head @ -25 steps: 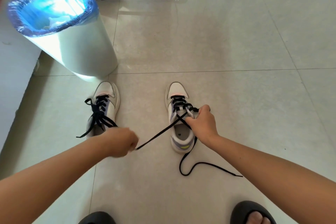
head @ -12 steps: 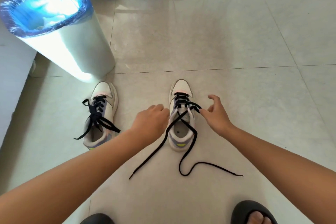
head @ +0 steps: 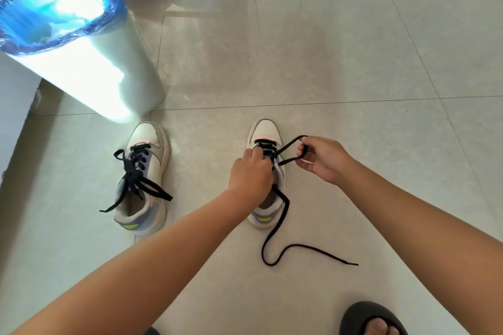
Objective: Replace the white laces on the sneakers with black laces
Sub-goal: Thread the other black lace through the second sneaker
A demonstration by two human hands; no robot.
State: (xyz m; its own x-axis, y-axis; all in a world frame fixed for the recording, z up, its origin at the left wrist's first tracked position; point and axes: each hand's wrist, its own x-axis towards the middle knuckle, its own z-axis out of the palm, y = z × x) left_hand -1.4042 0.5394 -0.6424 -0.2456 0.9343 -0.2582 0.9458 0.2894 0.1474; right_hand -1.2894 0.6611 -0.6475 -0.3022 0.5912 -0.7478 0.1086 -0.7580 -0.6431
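Right hand (head: 325,159) is pinching a black lace (head: 288,149) loop beside the right sneaker (head: 265,130); left hand (head: 249,174) is gripping lace over its tongue. Open floor (head: 353,62) is lying ahead.

Single head cam, wide-angle, looks forward and steeply down at the tiled floor (head: 326,62). Both forearms enter from the bottom edge, so it sits close above the work area. Edges bend, probably lens distortion. Only one view, so no overlap with any other.
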